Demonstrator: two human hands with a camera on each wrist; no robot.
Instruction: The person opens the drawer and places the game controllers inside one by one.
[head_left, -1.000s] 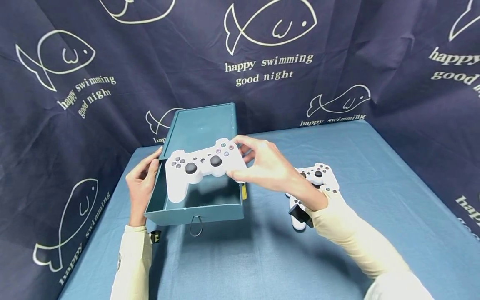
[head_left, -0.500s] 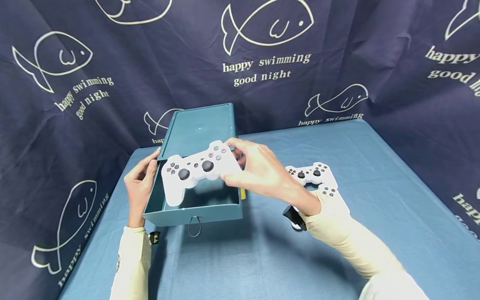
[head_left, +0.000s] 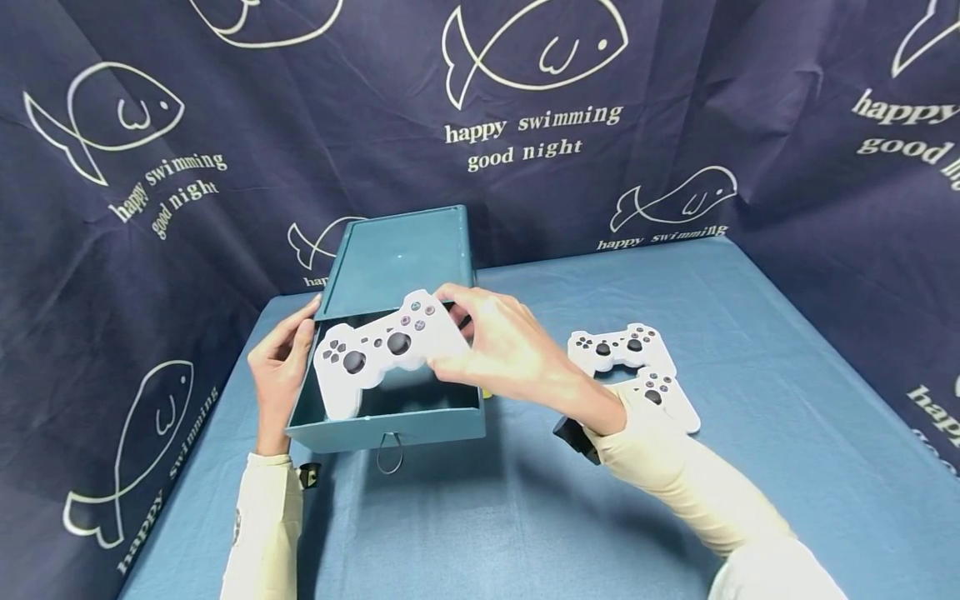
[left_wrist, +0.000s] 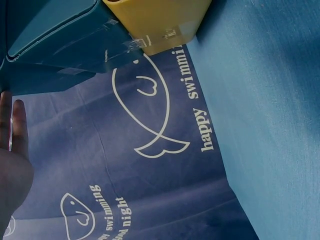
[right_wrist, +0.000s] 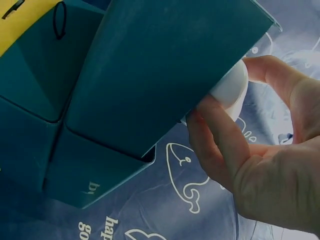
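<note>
The white controller (head_left: 378, 342) is sinking lower and leftward over the open drawer (head_left: 442, 430) — so it is now hanging nearer the opening. The right hand (head_left: 498, 342) is pinching its right end; the left hand (head_left: 279, 362), fingers fairly straight, is bracing the box (head_left: 397, 258). Two other controllers (head_left: 618, 338) are lying rightward.

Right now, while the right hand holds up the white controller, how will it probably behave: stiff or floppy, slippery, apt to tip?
The white controller is probably stiff: it shows no sag though the right hand grips only one end. Its smooth-looking shell may be slightly slippery. Held off-centre, it could tilt if the grip loosens.
</note>
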